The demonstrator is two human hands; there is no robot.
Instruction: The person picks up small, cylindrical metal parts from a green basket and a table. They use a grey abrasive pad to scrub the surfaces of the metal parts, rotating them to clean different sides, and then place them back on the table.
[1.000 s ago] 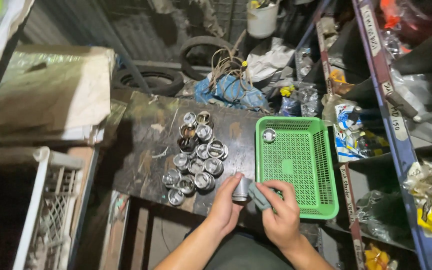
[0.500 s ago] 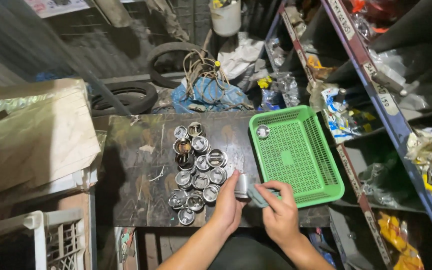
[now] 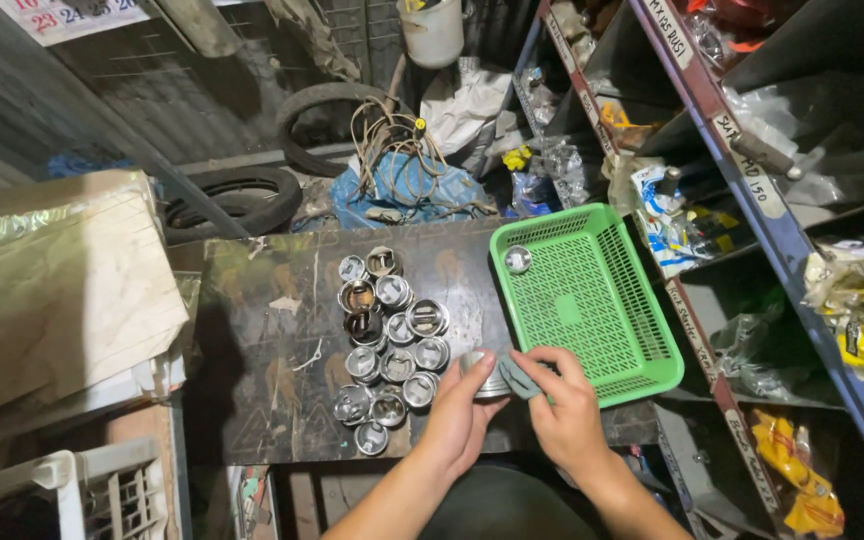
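Beside green basket [image 3: 592,300], left hand [image 3: 462,420] gripping metal cup [image 3: 490,382], right hand [image 3: 564,415] fingers pinching grey cloth [image 3: 518,378].

A cluttered repair workshop. Old tyres [image 3: 252,195] lie at the upper left. Metal shelves [image 3: 752,190] crammed with bagged spare parts fill the right.

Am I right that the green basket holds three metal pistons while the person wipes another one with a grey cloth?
Not quite. The head view shows only one metal piston in the green basket. The rest stands: the left hand holds another piston, and the right hand presses a grey cloth on it.
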